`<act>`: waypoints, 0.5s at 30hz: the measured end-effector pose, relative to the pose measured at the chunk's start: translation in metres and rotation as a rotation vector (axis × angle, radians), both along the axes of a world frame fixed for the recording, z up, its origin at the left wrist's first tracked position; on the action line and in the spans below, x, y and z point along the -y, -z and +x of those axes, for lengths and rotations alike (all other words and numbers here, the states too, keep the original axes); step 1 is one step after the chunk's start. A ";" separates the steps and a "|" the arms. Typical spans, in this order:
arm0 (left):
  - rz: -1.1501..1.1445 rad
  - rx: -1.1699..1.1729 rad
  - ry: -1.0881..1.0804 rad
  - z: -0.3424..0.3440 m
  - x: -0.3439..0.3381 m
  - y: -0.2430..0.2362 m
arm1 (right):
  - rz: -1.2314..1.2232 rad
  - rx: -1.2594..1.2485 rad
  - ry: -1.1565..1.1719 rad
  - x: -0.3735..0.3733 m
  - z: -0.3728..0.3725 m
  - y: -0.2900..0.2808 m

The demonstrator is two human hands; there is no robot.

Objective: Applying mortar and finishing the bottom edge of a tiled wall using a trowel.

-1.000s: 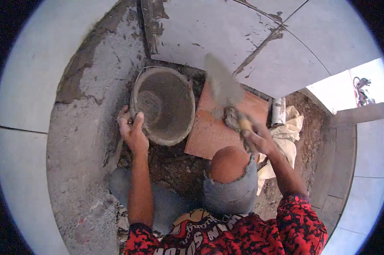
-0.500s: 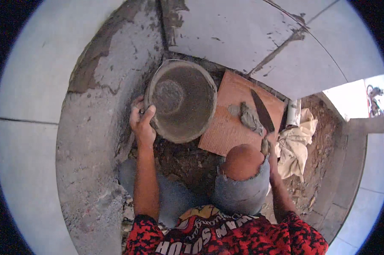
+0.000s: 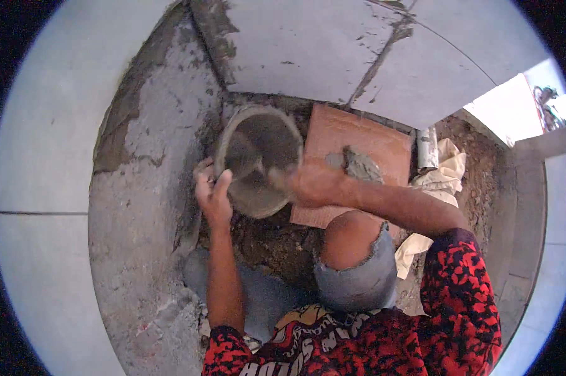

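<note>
A mortar-smeared bucket point(image 3: 264, 202) is tilted so that its mouth shows, close to the corner of the walls. My left hand point(image 3: 212, 193) grips its left rim, thumb over the edge. My right hand point(image 3: 315, 185) is closed round the handle of a trowel, in front of the bucket's right rim. The trowel's blade point(image 3: 244, 150) reaches inside the bucket and is smeared by motion. Right of the bucket lies an orange-brown tile point(image 3: 330, 133) with a lump of grey mortar point(image 3: 362, 165) on it. My right forearm passes over the tile's near part.
A rough grey cement wall point(image 3: 138, 207) rises on the left, and large pale tiles point(image 3: 295, 50) cover the back wall. A white pipe point(image 3: 427, 149) and a crumpled cream cloth point(image 3: 447, 169) are right of the tile. Bare soil point(image 3: 276, 250) shows below the bucket.
My right hand has moved left with the trowel, from over the tile into the bucket. The left hand keeps its hold on the rim. The bucket appears tilted differently, and the view has shifted.
</note>
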State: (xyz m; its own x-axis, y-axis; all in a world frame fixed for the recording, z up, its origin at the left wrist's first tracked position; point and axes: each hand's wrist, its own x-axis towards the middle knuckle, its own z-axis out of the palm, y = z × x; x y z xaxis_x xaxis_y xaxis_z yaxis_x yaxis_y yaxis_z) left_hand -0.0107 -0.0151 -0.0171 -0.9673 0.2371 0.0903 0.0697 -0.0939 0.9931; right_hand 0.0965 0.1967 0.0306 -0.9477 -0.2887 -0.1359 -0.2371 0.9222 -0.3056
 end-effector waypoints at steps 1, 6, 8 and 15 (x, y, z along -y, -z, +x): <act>-0.051 -0.050 -0.004 -0.003 0.006 -0.002 | 0.096 0.113 -0.084 0.005 0.008 -0.006; 0.049 0.120 -0.156 -0.002 0.005 -0.009 | 0.149 0.071 -0.208 -0.017 0.050 -0.003; 0.058 0.191 -0.129 0.006 -0.014 -0.011 | 0.170 -0.096 -0.291 -0.030 0.071 0.021; -0.064 -0.087 0.033 0.000 -0.036 -0.049 | -0.464 0.114 0.427 -0.072 0.143 -0.004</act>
